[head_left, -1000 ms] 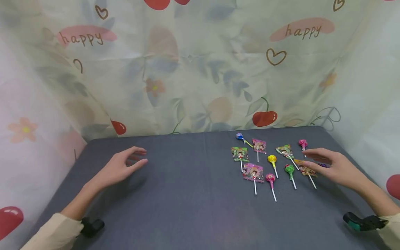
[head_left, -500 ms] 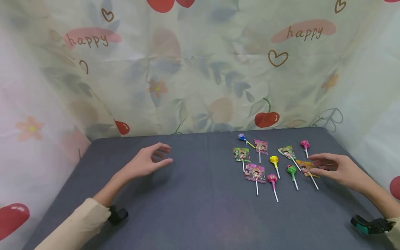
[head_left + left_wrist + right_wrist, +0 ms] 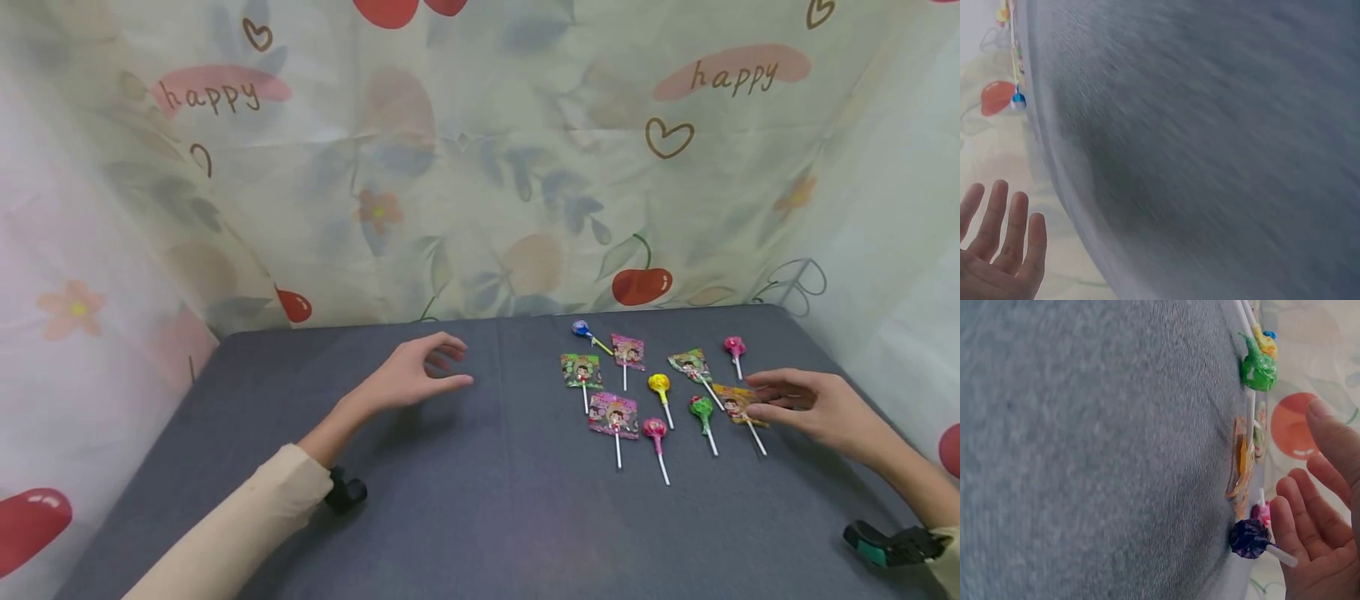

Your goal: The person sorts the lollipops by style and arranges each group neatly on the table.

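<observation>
My left hand (image 3: 416, 371) hovers over the middle of the grey table, fingers loosely extended with nothing in them. My right hand (image 3: 817, 408) hangs over the right side, by the orange flat-wrapped lollipop (image 3: 738, 406) and the pink ball lollipop (image 3: 735, 346). Its thumb and fingers are apart. A dark purple lollipop (image 3: 1249, 539) shows under that hand in the right wrist view; in the head view the hand hides it. To its left lie a green ball lollipop (image 3: 702, 408), a yellow one (image 3: 659, 383), and a green flat-wrapped lollipop (image 3: 691, 365).
More lollipops lie further left: a pink ball one (image 3: 655, 428), two pink flat-wrapped ones (image 3: 613, 414), a green flat-wrapped one (image 3: 581, 369) and a blue one (image 3: 581, 328). A grey cloth covers the table (image 3: 465, 500). Printed curtains (image 3: 465, 167) stand behind and at both sides.
My left hand has moved rightward across the table to its middle. The right hand has shifted only slightly, and the lollipops lie as before.
</observation>
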`<state>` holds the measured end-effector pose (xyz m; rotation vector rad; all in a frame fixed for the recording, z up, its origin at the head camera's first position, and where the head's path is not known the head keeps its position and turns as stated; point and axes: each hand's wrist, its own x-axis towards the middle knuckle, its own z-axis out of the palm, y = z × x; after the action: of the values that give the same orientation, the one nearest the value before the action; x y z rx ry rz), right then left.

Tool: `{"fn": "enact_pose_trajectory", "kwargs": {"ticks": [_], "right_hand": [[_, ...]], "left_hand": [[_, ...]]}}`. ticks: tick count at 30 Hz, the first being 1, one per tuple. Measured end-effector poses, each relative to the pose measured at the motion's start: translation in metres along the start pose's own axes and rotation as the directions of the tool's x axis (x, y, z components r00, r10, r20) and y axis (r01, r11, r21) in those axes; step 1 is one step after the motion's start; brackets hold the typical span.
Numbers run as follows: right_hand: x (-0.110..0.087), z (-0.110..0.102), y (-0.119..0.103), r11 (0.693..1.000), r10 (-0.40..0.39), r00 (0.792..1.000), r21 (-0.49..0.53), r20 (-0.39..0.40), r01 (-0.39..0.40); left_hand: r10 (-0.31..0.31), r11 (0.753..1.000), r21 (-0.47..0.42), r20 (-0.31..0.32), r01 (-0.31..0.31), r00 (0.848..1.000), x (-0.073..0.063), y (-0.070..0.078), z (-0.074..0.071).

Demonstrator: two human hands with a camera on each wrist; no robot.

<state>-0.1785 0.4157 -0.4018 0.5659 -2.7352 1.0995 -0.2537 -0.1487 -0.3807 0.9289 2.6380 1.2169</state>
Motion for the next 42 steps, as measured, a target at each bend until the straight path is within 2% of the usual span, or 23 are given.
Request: {"fn": "enact_pose_trajectory", "kwargs": {"ticks": [6, 15, 25, 31, 42], "right_hand": [[0.0, 0.004, -0.001, 0.999, -0.014, 1.0, 0.05, -0.003, 0.014], [-0.002, 0.008, -0.008, 0.996, 0.038, 0.999, 0.078, 0.009, -0.038], [0.0, 0.008, -0.008, 0.997, 0.049, 0.999, -0.062, -0.023, -0.05], [0.002, 0.005, -0.003, 0.991, 0.051, 0.997, -0.125, -0.054, -0.057], [0.005, 0.0, 0.006, 0.989, 0.023, 0.999, -0.144, -0.049, -0.029]], "left_hand": [[0.022, 1.0, -0.009, 0.033, -0.022, 0.999, 0.025, 0.008, 0.019], [0.017, 1.0, -0.01, 0.086, -0.016, 0.996, 0.056, 0.017, 0.043], [0.0, 1.0, 0.001, 0.139, -0.001, 0.99, 0.081, 0.029, 0.061], [-0.018, 1.0, 0.016, 0.14, 0.016, 0.99, 0.092, 0.033, 0.065], [-0.05, 0.998, 0.049, 0.128, 0.044, 0.99, 0.102, 0.034, 0.074]]}}
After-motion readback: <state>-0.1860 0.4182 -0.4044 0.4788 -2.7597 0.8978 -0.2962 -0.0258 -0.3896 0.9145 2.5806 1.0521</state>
